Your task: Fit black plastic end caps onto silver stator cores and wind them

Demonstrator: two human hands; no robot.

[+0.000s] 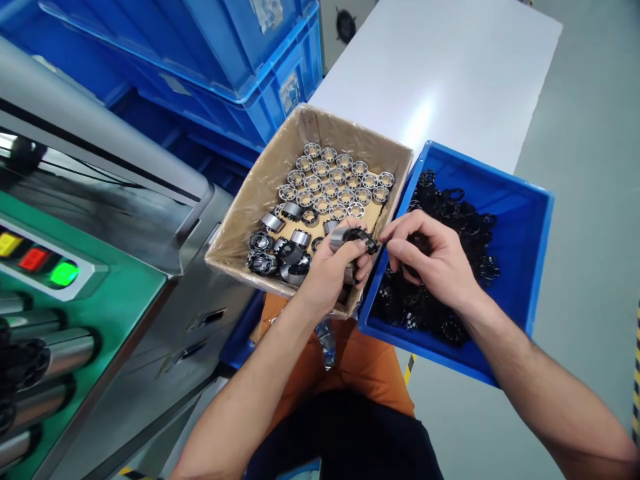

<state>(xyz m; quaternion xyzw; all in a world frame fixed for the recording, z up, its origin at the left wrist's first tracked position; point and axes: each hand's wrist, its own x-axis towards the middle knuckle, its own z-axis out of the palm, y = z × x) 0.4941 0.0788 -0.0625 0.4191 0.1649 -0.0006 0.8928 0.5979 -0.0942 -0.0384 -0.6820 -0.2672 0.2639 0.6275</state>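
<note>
My left hand point(333, 267) is closed round a silver metal ring with a black toothed plastic piece point(361, 235) at its end, held over the near right corner of a cardboard box point(250, 193). Just to the right, my right hand point(433, 257) hovers above the left side of a blue bin point(537, 267), its fingers curled together. Something dark shows below its curled fingers, and I cannot tell whether it is held. Inside the box, bare metal rings point(330, 190) stand in rows; several rings with black ends point(293, 250) lie loosely nearer me. Black plastic rings point(470, 233) are heaped in the bin.
On the left is a green machine panel point(125, 283) with a lit green button point(65, 273) and metal cylinders point(70, 350). Stacked blue crates point(200, 60) stand behind the box. A white table point(450, 60) extends behind the box and bin.
</note>
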